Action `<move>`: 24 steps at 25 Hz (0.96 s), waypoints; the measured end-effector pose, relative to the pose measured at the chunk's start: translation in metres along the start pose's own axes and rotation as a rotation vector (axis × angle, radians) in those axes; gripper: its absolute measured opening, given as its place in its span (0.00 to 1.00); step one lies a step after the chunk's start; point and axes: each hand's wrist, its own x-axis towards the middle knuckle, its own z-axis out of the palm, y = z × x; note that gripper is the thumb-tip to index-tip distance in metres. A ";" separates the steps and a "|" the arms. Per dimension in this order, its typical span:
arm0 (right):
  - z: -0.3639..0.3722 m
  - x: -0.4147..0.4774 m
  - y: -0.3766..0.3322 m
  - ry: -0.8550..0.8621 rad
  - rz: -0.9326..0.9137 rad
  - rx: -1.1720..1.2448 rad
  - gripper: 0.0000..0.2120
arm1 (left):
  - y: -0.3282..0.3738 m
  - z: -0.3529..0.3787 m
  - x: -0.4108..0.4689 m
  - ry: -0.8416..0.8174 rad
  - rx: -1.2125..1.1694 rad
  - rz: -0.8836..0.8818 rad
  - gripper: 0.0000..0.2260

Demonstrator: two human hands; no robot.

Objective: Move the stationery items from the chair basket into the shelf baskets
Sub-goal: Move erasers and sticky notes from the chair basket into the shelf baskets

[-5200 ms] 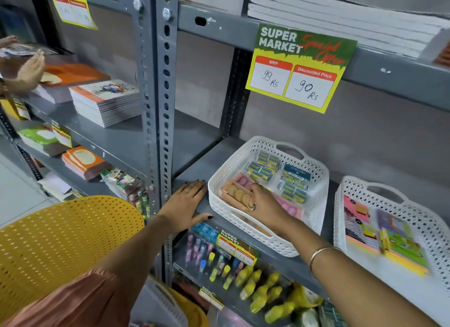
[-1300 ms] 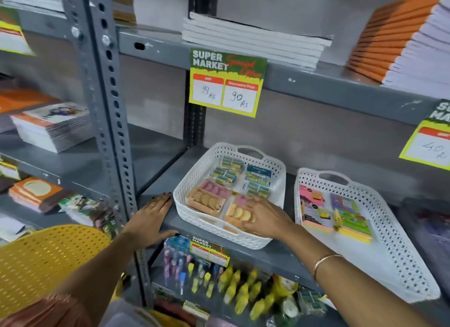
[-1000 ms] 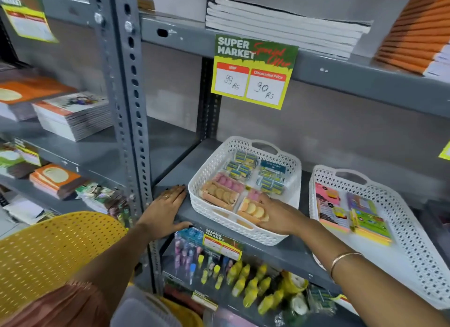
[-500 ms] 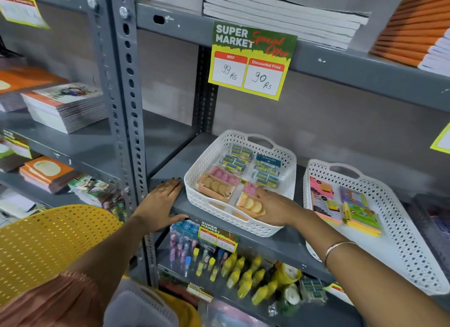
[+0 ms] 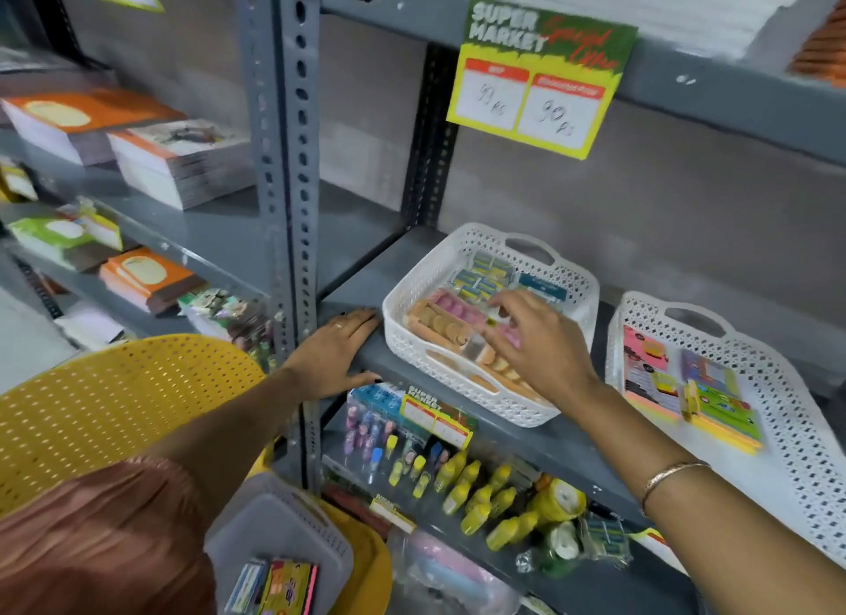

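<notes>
Two hands: both reach toward the grey metal shelf (image 5: pixel 572 436), one on each side of the nearer white basket.
Yellow chair (image 5: pixel 105 413): near left, its perforated back in front of the shelving upright.
Chair basket (image 5: pixel 279 523): pale grey, on the chair seat at the near bottom edge; a few colourful stationery packs (image 5: pixel 274 587) lie in it.
Notebook stacks (image 5: pixel 151 156): on the left shelves, well apart from the baskets.
Left hand (image 5: pixel 336 355): flat and open, palm down on the shelf's front edge, just left of the basket, gripping nothing.
Left shelf basket (image 5: pixel 458 381): white lattice, on the shelf below the price sign (image 5: pixel 540 74); it holds eraser packs (image 5: pixel 439 321) in tan and pink near the front, and blue-green packs at the far side.
Right hand (image 5: pixel 538 339): above the basket's right half, fingers spread and curled loosely over the packs; blur hides whether the fingertips touch or pinch anything.
Right shelf basket (image 5: pixel 796 436): white, just beside the first, holding sticky-note pads (image 5: pixel 686 385) along its left side.
Glue bottles (image 5: pixel 476 491): yellow, on the shelf below.
</notes>
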 end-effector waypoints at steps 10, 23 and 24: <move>0.145 -0.039 -0.132 -0.314 -0.398 0.299 0.08 | -0.002 0.067 -0.233 -0.125 -0.109 -0.374 0.35; 0.382 -0.163 -0.182 -1.056 -0.622 0.107 0.21 | 0.140 0.234 -0.380 -0.450 -0.180 -0.655 0.37; 0.389 -0.165 -0.182 -1.048 -0.672 0.091 0.23 | 0.139 0.239 -0.381 -0.454 -0.184 -0.671 0.37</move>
